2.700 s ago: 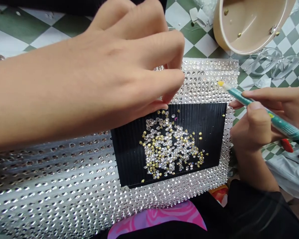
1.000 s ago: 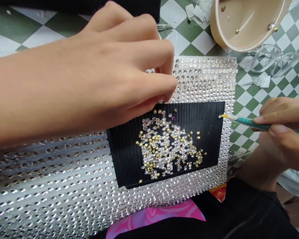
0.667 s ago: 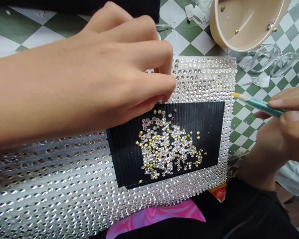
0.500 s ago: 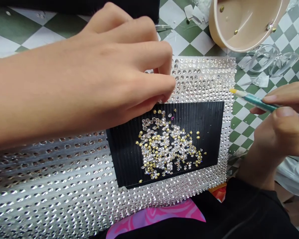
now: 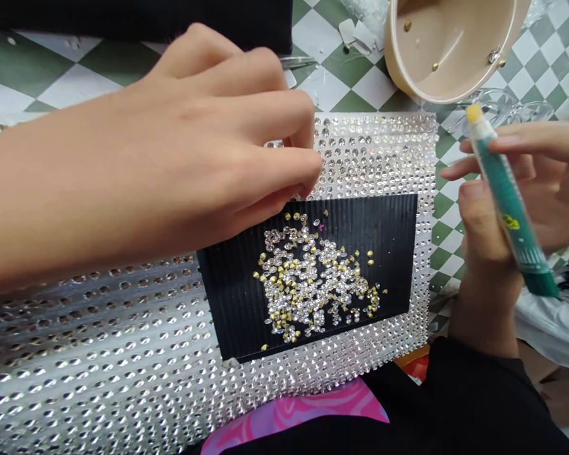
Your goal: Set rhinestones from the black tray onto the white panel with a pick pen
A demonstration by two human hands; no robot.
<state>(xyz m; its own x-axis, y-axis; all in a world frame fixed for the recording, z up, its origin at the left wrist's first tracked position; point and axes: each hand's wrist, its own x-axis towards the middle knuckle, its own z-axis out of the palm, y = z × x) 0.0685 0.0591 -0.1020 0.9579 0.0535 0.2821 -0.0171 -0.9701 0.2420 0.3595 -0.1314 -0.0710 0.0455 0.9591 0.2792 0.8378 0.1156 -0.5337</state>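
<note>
My left hand reaches in from the left, its fingertips bunched over the top edge of a black corrugated card. Whatever lies between those fingertips is hidden. On the card sits a loose pile of small crystal rhinestones, some lying with gold backs up. The card rests on a sheet densely set with rhinestones. At the right, my right hand holds a teal pick-up pen with a yellow wax tip, raised off the sheet.
A beige bowl holding a few stones tilts at the top right, beside transparent plastic lids. Tweezers lie on the green-and-white checkered floor. Pink fabric and my black sleeve lie below the sheet.
My right hand has swung the pen more upright, its tip rising away from the sheet. The left hand stays almost still, and the whole view has shifted slightly.
</note>
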